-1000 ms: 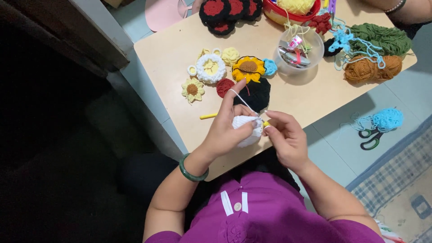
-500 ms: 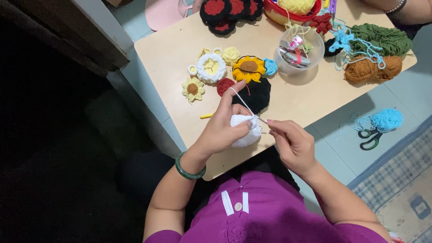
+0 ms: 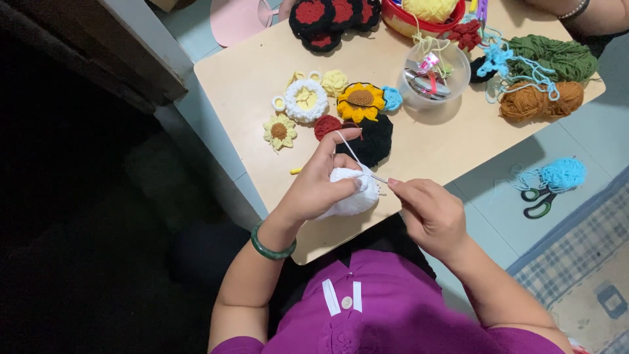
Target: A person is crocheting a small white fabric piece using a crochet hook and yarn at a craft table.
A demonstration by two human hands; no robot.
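A white crochet piece [image 3: 350, 193] is held over the near edge of the worktop [image 3: 249, 85], just in front of the person's body. It is gripped by the left hand [image 3: 321, 187], whose fingers [image 3: 337, 141] are curled over its top, with the index finger raised and a white thread [image 3: 350, 149] led over it down to the piece. A thin hook [image 3: 380, 178] is pinched between the thumb and fingers of the right hand [image 3: 429, 213], its tip set against the right side of the piece. A green bangle [image 3: 270, 246] is worn on the left wrist.

Just beyond the hands a black round [image 3: 373, 139] is laid flat, with a red round [image 3: 326, 126] touching its left side. Farther off, a sunflower [image 3: 360, 101], a small blue piece [image 3: 392, 98], a white ring flower [image 3: 305, 99] and a pale yellow flower [image 3: 279, 130] are spread close together. A yellow stick [image 3: 296, 171] is seen near the left hand, on the worktop.

To the right, a clear bowl [image 3: 434, 75] of small tools is placed, and beyond it brown yarn [image 3: 540, 101] and green yarn [image 3: 553, 58] are piled at the right edge. A red basket [image 3: 422, 19] with yellow yarn is set at the far edge, beside red-and-black pieces [image 3: 331, 19]. On the floor to the right, scissors [image 3: 538, 202] are left beside blue yarn [image 3: 560, 174].
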